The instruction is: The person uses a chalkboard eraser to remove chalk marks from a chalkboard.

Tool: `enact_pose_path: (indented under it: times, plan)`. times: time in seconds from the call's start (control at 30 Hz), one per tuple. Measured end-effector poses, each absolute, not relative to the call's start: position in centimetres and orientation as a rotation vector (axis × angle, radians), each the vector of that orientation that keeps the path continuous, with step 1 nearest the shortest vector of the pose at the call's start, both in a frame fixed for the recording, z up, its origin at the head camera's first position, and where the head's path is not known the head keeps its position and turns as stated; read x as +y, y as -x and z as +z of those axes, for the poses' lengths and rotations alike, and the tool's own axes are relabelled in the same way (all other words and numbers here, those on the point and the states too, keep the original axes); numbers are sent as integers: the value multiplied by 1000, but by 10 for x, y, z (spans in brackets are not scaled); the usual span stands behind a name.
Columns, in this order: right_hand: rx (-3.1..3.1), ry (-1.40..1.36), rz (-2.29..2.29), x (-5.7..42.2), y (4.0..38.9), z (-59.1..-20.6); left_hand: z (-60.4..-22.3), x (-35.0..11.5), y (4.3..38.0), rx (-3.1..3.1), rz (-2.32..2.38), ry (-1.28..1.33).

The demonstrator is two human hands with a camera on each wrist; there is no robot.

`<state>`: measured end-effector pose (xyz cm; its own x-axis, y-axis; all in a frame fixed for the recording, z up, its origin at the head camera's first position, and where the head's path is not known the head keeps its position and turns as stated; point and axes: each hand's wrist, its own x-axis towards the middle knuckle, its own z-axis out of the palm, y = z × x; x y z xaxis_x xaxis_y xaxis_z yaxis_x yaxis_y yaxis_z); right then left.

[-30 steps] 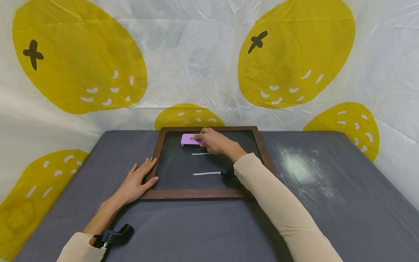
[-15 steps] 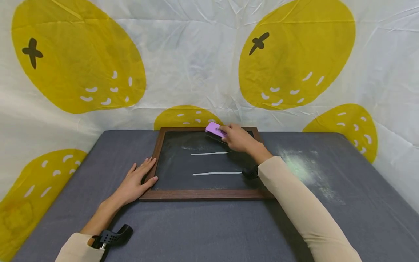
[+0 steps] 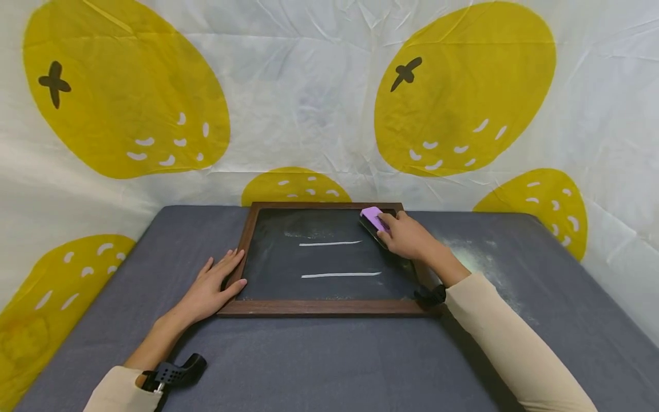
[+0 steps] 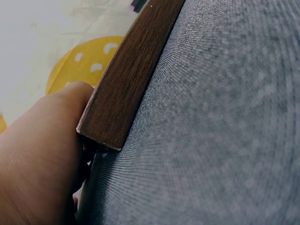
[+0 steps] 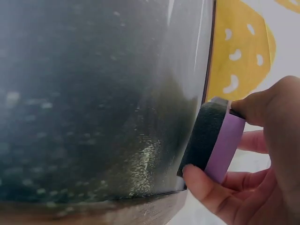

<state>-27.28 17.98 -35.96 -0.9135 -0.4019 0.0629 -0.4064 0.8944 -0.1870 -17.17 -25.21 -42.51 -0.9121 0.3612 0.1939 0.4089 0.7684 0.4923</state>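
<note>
A chalkboard in a brown wooden frame lies on the table. Two white chalk lines cross it, an upper line and a lower line. My left hand rests on the frame's left side with fingers extended. Near the board's upper right corner, my right hand grips a purple chalkboard eraser between thumb and fingers. In the right wrist view, the eraser's dark felt shows and it sits tilted; whether it touches the board I cannot tell.
A faint chalk smudge marks the upper part of the board. Pale chalk dust lies on the grey table cloth to the right. A white curtain with yellow fruit prints hangs behind the table.
My right hand has carried the eraser from the board's upper left to its upper right, tilting it. A smudge and the upper chalk line are uncovered. My left hand stays in place.
</note>
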Motion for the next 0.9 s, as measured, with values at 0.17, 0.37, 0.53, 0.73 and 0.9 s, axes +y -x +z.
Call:
enact_pose_path:
  times: [0.17,0.37,0.53,0.73,0.9]
  plan:
    - [-3026,-698,244,176,264,-363,-429,-253,171,-2873,-830,618]
    - [-2990,-728,117,170,260,-365,-431,-254,171,-2872,-822,627]
    - [-2967,-717,93,166,259,-365,-431,-254,172,-2855,-823,654]
    - [-2942,-740,113,161,259,-367,-432,-255,173,-2848,-807,668]
    - [-2935,-743,146,153,257,-368,-433,-256,173,-2846,-796,673]
